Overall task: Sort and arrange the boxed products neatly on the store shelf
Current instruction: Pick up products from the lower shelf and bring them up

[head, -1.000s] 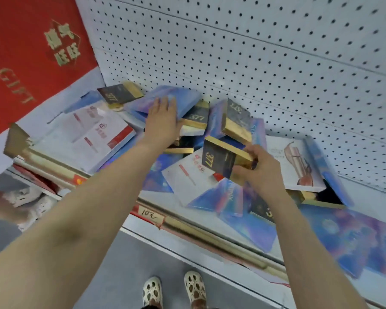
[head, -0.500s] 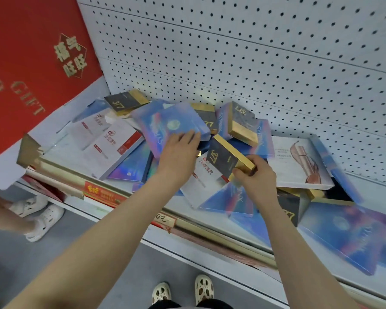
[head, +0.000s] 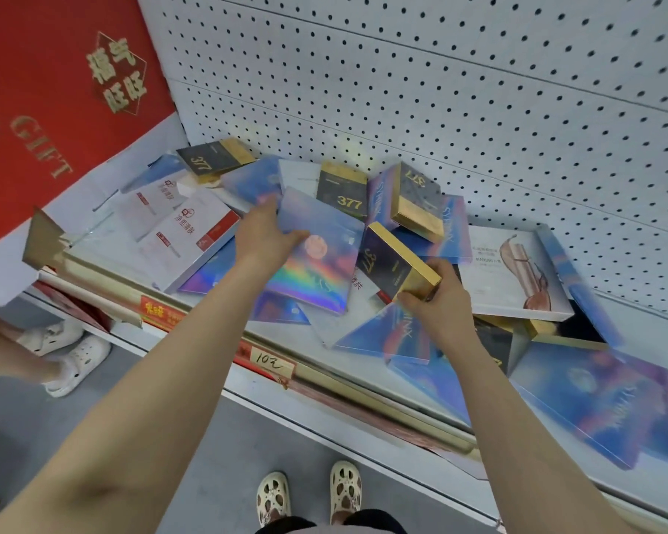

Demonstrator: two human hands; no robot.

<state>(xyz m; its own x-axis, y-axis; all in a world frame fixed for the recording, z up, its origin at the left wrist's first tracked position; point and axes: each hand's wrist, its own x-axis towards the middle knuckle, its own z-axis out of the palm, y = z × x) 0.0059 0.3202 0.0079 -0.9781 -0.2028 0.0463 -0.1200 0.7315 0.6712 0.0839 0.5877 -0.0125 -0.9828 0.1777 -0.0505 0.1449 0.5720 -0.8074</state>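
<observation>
Pinching the gold end of a dark navy and gold carton marked 377 point(head: 396, 265), the right hand point(head: 438, 306) has its grip curled round that box at the centre of the frame, raising it tilted above the heap. Just left of it, the left hand point(head: 265, 235) has its grip clamped on the upper left edge of a flat holographic blue box with a rainbow sheen point(head: 317, 258), thumb on the top face, the box slanted over the pile. Under and around both lies a jumble of boxed products on the white store shelf point(head: 367, 373): two more dark 377 cartons point(head: 342, 190) toward the pegboard back wall point(head: 459, 102), a white flat box with red print point(head: 188, 235) at left, a white box with a bronze swirl picture point(head: 513, 271) at right, and blue SYLYNX boxes point(head: 587, 398) at lower right. A handwritten price tag point(head: 270, 364) sits on the shelf's front rail. A red gift panel point(head: 47, 94) fills the upper left.
</observation>
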